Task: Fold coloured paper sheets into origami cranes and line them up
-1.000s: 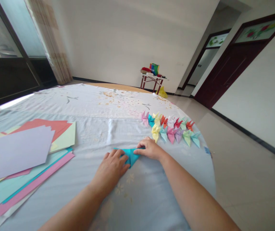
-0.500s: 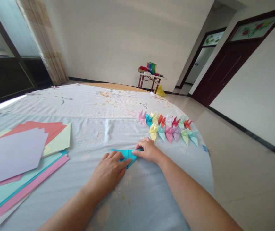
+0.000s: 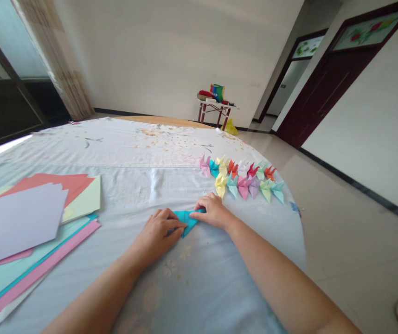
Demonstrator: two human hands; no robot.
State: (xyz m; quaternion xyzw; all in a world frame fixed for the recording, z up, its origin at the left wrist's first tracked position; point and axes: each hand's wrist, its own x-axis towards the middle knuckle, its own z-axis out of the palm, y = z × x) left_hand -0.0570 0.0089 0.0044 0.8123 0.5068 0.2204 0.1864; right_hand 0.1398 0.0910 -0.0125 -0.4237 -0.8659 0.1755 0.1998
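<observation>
A folded triangle of blue origami paper (image 3: 187,218) lies on the cloth-covered table in front of me, its point toward me. My left hand (image 3: 162,232) is closed over its left side and hides that corner. On the right corner, my right hand (image 3: 213,211) pinches the paper between thumb and fingers. Just beyond my right hand stand two rows of folded paper cranes (image 3: 243,187) in pink, yellow, blue, red, green and other colours.
Loose coloured paper sheets (image 3: 18,222) are piled on the left of the round table, a lavender one on top. The tablecloth (image 3: 125,148) is pale with printed flowers. Beyond it, a small side table (image 3: 216,105) with a colourful bag stands by the wall.
My left hand has slid slightly over the blue paper's left corner, covering more of it. My right hand keeps its pinch. The whole view has shifted a little.
</observation>
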